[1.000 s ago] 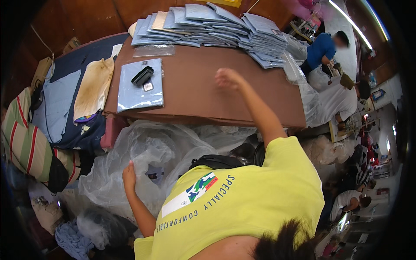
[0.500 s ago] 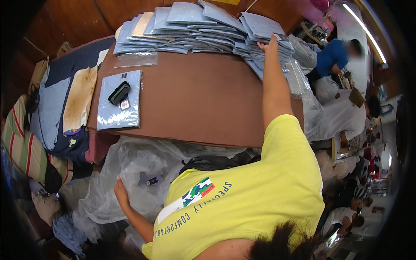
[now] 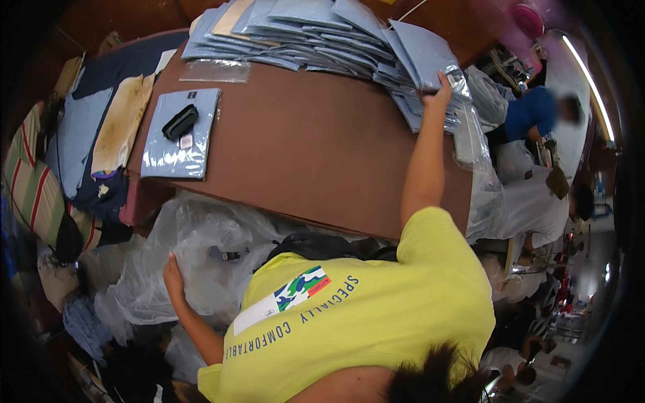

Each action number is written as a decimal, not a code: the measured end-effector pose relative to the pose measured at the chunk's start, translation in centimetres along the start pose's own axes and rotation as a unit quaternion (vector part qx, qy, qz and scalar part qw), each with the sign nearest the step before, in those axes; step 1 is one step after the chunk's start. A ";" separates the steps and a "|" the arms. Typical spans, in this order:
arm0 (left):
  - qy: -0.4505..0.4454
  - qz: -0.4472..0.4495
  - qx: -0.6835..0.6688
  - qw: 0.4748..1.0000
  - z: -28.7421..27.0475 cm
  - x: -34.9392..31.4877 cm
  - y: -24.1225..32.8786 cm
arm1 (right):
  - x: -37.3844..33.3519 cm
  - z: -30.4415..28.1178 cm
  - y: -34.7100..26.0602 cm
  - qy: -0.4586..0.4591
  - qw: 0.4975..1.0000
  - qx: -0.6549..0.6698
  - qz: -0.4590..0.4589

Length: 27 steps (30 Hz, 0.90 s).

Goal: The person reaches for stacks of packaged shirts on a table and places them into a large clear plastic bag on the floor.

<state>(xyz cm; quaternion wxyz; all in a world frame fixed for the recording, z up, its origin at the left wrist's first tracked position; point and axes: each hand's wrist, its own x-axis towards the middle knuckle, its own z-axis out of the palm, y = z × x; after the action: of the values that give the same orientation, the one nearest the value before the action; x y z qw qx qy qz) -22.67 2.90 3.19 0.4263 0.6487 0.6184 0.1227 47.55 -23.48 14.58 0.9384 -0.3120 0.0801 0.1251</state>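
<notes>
A bagged blue garment (image 3: pixel 424 54) is held by the right hand's grip (image 3: pixel 438 94) at the far right of the counter (image 3: pixel 309 144).

1. Tilted packet (image 3: pixel 423 50) at the pile's right end: light blue, glossy clear wrap.
2. Piled packets (image 3: pixel 306 37): light blue, one beige among them.
3. Single packet (image 3: pixel 160 151): light blue.
4. Small object (image 3: pixel 180 122) on it: black.
5. Table (image 3: pixel 302 141): plain brown.
6. Loose cloth (image 3: pixel 122 121): cream, blotched tan.
7. Fabric (image 3: pixel 33 185) at far left: green, cream and red stripes.
8. Shirt (image 3: pixel 383 302): yellow, blue lettering, multicoloured print.
9. Distant garment (image 3: pixel 540 326): perhaps black-and-white stripes; it is blurred.
</notes>
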 end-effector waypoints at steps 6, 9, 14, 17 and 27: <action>-0.004 0.031 0.118 0.993 -0.6 2.6 -1.1 | -1.6 -6.1 4.1 -0.035 0.995 -0.094 -0.025; 0.019 0.066 0.107 0.992 -1.7 2.1 0.0 | -5.9 -7.4 3.9 -0.090 0.984 -0.154 0.006; 0.043 0.042 0.056 0.997 -3.2 2.0 0.5 | -19.8 -11.2 5.9 -0.185 0.952 -0.115 0.214; 0.041 0.029 0.050 0.998 -3.7 2.0 -0.3 | -27.6 -11.4 12.6 -0.122 0.897 -0.151 0.397; 0.055 0.074 0.087 0.992 -5.8 2.1 0.3 | -40.6 -11.1 30.8 -0.097 0.407 -0.139 0.897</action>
<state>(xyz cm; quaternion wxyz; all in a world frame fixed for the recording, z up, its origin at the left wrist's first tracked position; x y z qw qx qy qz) -26.03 7.19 6.17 0.3235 0.7194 0.5996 0.1353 -0.84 -13.85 -2.35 0.2343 -0.1738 0.2042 0.9345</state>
